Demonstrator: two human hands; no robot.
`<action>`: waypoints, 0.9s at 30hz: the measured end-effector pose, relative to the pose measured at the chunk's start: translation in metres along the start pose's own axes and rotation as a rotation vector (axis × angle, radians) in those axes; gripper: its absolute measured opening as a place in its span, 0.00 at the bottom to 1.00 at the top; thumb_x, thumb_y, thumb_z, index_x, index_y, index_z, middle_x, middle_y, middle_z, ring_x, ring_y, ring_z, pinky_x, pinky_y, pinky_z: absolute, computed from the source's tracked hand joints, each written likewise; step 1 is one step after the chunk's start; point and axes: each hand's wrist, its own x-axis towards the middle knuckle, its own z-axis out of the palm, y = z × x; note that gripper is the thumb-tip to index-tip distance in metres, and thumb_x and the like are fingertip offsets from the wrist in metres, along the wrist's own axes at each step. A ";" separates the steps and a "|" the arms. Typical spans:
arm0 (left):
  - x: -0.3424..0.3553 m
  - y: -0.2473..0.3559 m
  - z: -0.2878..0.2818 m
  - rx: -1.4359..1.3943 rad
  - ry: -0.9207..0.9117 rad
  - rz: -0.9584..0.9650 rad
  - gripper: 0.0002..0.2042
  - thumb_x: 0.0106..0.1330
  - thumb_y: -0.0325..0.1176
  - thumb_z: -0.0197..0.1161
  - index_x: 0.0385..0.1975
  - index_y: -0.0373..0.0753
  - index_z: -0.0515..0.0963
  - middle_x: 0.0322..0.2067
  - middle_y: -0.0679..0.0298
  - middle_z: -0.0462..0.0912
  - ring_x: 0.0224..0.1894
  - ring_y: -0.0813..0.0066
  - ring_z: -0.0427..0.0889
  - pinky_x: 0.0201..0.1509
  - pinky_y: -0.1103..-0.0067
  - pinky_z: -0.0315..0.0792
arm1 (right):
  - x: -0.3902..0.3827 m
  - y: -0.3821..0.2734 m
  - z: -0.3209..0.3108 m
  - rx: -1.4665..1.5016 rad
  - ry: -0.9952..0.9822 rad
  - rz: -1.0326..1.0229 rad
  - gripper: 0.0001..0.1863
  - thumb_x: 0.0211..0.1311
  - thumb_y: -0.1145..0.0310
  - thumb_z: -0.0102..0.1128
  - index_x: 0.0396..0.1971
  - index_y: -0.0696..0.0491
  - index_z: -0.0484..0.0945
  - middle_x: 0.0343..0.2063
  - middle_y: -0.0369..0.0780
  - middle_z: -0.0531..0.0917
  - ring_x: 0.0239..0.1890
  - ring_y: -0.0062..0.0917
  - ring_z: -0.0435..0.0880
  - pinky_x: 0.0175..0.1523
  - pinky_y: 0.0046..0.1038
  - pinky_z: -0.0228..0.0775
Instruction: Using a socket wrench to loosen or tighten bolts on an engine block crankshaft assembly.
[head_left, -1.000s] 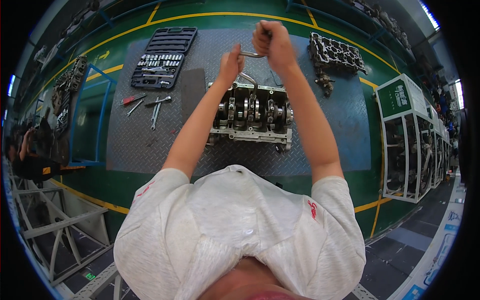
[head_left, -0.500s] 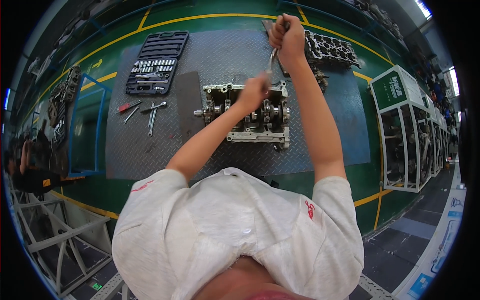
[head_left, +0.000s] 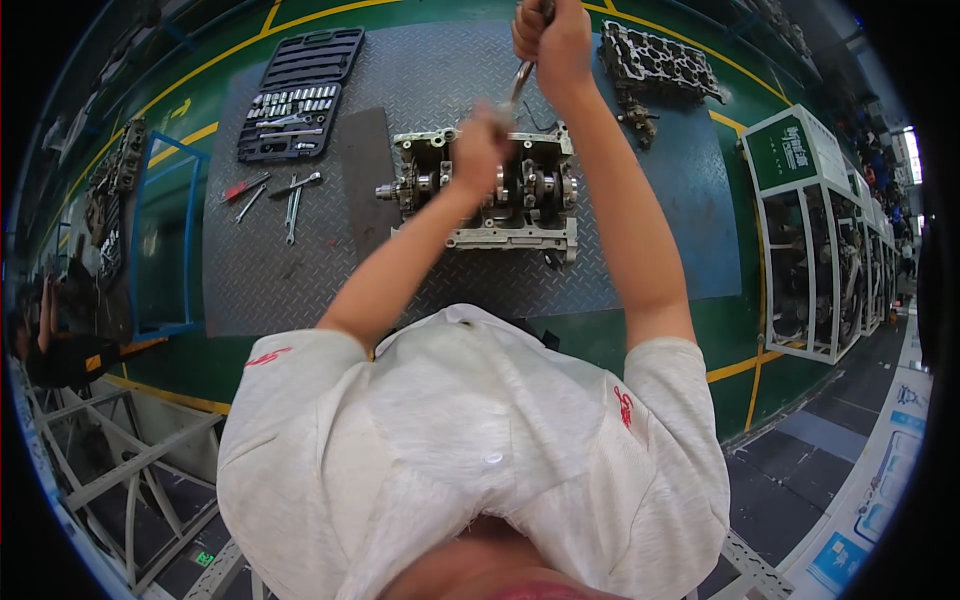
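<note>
An engine block [head_left: 525, 238] lies on the metal plate in front of me, its crankshaft [head_left: 424, 185] showing along the middle. My right hand [head_left: 562, 50] is closed round the handle of a long-handled wrench [head_left: 521, 82], beyond the block's far edge. The wrench slants down toward the block. My left hand [head_left: 482, 150] is over the block's far side, at the wrench's lower end. Motion smears its fingers, so their grip is unclear. That hand also covers the spot where the wrench meets the block.
An open socket set case [head_left: 290, 122] stands at the far left, with loose wrenches [head_left: 292, 212] and a red-handled tool [head_left: 240, 187] nearer me. A cylinder head [head_left: 660, 62] lies at the far right. A white-framed cabinet [head_left: 800, 230] stands right; a blue frame [head_left: 192, 240] stands left.
The block and plate sit slightly higher in view. Both hands are further up and left in the picture, the right one still gripping the wrench and the left still beside its lower end.
</note>
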 end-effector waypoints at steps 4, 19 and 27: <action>0.113 -0.030 -0.042 0.765 0.341 0.492 0.10 0.65 0.31 0.46 0.22 0.35 0.68 0.16 0.66 0.70 0.16 0.74 0.64 0.20 0.75 0.61 | -0.004 0.011 0.018 -0.007 -0.063 0.005 0.24 0.62 0.54 0.39 0.09 0.50 0.59 0.05 0.30 0.56 0.07 0.14 0.52 0.13 0.20 0.42; 0.154 -0.079 -0.013 0.596 0.202 0.559 0.09 0.66 0.35 0.46 0.34 0.37 0.70 0.19 0.64 0.74 0.19 0.72 0.73 0.25 0.77 0.70 | -0.001 0.011 0.043 -0.063 -0.234 -0.017 0.21 0.61 0.59 0.39 0.09 0.52 0.59 0.08 0.32 0.59 0.10 0.15 0.54 0.16 0.20 0.46; 0.018 -0.008 -0.033 0.097 -0.187 -0.180 0.25 0.69 0.51 0.33 0.22 0.40 0.71 0.15 0.70 0.68 0.14 0.82 0.62 0.17 0.85 0.54 | 0.000 -0.014 -0.022 0.058 -0.112 0.020 0.21 0.61 0.58 0.38 0.10 0.50 0.57 0.06 0.30 0.55 0.07 0.14 0.50 0.13 0.19 0.40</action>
